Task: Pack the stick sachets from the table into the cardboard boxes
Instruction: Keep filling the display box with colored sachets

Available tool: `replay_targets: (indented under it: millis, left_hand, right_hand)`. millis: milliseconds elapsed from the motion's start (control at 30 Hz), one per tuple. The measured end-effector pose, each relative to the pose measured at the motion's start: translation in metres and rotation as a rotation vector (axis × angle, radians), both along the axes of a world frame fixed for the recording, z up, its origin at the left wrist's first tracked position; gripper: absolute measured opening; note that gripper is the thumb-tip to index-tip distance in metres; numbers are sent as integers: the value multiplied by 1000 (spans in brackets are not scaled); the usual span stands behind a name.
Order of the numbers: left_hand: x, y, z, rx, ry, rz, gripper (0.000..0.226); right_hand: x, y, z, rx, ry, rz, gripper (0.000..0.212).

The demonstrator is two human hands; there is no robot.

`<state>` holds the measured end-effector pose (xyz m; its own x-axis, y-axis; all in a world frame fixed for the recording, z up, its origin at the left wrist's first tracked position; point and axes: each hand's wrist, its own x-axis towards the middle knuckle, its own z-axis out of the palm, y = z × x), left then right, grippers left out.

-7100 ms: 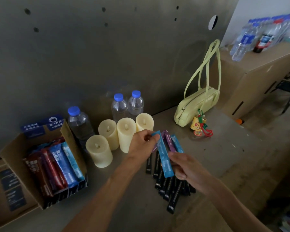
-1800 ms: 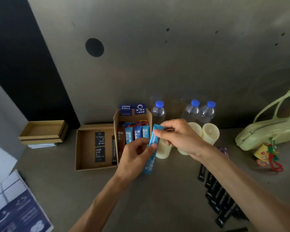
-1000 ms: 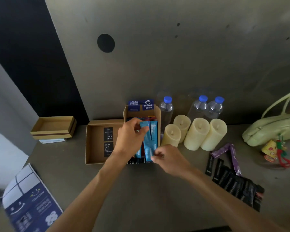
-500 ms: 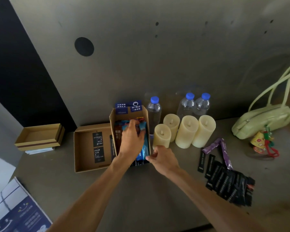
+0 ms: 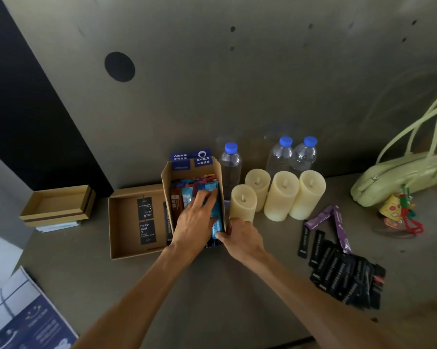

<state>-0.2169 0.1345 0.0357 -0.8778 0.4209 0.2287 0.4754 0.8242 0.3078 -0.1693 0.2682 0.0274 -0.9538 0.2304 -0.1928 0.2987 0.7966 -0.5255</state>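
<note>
Light-blue foil stick sachet (image 5: 216, 212), centre frame, inside tall brown cardboard box (image 5: 166, 180): left hand (image 5: 193, 224) grip apart, fingers pressing flat; right hand (image 5: 241, 239) at box corner, grip undeterminable; risk: overpressing buckles sachet or shoves box against adjacent cream pillar candle (image 5: 243, 204).

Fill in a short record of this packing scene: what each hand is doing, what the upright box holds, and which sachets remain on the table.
left hand: fingers spread flat on the packed sachets in the upright box
right hand: grips that box's near right corner
packed sachets: brown, red and blue, side by side
flat box: directly left of the upright box, two black cards inside
still on table: heap of black sachets, two purple sachets beside it
other: four candles, three bottles, green bag
</note>
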Motion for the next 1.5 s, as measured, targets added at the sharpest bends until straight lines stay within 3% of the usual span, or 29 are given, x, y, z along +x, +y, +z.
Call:
replay_targets:
  millis: [200, 367, 433, 600, 767, 867, 1067, 1300, 1433, 1500]
  left_hand:
    - [9, 0, 7, 55, 12, 29, 71]
    - [29, 24, 35, 383, 198, 53, 49]
    - [34, 49, 45, 424, 202, -14, 37]
    - [47, 122, 29, 233, -59, -228, 19]
    - [60, 175, -13, -39, -412, -334, 20]
    - [66, 192, -30, -104, -466, -332, 23]
    - [66, 208, -29, -76, -489, -315, 21]
    - [61, 221, -15, 170, -515, -221, 15]
    - [57, 224, 8, 365, -430, -113, 61]
    - [52, 222, 17, 414, -422, -127, 62]
  right_hand:
    - [10, 10, 6, -50, 0, 20, 35]
    - [31, 54, 19, -68, 63, 11, 31]
    - [39, 82, 25, -71, 83, -24, 25]
    - [55, 173, 19, 10, 40, -223, 16]
    - [57, 260, 0, 57, -121, -517, 21]
    - [49, 279, -14, 46, -207, -570, 23]
    - [33, 284, -31, 0, -278, -532, 24]
    - [45, 298, -23, -85, -80, -436, 18]
    - [71, 291, 8, 100, 26, -145, 14]
    - [81, 282, 28, 167, 38, 36, 10]
